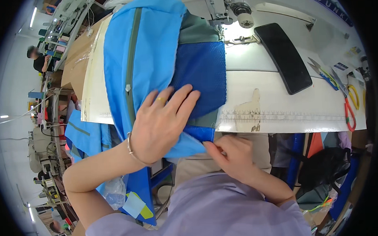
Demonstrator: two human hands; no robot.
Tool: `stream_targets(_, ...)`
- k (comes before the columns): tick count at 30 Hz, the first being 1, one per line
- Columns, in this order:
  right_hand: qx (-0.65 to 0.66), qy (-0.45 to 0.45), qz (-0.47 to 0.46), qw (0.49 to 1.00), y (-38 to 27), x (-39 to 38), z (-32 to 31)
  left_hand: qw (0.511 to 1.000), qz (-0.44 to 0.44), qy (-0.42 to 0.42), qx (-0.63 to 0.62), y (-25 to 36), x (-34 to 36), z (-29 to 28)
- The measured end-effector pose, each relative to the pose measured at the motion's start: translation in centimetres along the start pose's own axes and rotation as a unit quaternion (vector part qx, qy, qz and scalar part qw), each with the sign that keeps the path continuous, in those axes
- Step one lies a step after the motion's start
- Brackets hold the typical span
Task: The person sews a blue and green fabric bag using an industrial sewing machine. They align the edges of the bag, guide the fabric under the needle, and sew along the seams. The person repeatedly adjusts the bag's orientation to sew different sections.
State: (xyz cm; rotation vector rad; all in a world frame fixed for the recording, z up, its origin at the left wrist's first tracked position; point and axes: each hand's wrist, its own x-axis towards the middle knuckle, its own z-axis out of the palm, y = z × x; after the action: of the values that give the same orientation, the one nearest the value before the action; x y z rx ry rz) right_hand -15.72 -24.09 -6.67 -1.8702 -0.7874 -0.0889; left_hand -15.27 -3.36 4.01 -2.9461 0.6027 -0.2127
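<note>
A bright blue fabric piece (157,44) with a grey-green zipper (132,53) lies over the machine bed and hangs past the table's front edge. Beside it a darker blue mesh panel (202,71) joins grey-green cloth (198,28) reaching the sewing machine's presser foot (220,31). My left hand (160,125) lies flat with fingers spread, pressing on the bright blue fabric and the mesh. At the front edge, my right hand (234,154) pinches the lower corner of the fabric between thumb and fingers; its other fingers are curled and partly hidden.
To the right lie a black phone (283,58), blue-handled snips (324,73) and red-handled scissors (347,108). A printed ruler strip (276,116) runs along the front edge. More blue fabric (87,132) hangs at left. A person (39,61) sits far left among other machines.
</note>
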Motion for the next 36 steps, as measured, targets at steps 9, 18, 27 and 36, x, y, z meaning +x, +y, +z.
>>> stream_targets(9, -0.229, 0.046, -0.185, 0.955, -0.4, 1.0, -0.4, 0.968, 0.103, 0.228, -0.024, -1.5, 2.0, 1.0)
stream_targets(18, -0.127, 0.01, -0.189, 0.974, 0.0, 3.2, -0.6, 0.971, -0.002, 0.065, -0.228, -3.4, 3.7, 1.4)
stream_targets(27, -0.072, 0.04, -0.232, 0.969, 0.5, 1.9, -0.7, 0.961, 0.166, 0.216, -0.05, -2.4, 2.6, -1.5)
stream_targets(36, -0.061, 0.059, -0.261, 0.962, 0.8, 0.2, -0.3, 0.969, 0.169, 0.104, -0.148, 0.1, 0.5, 1.5)
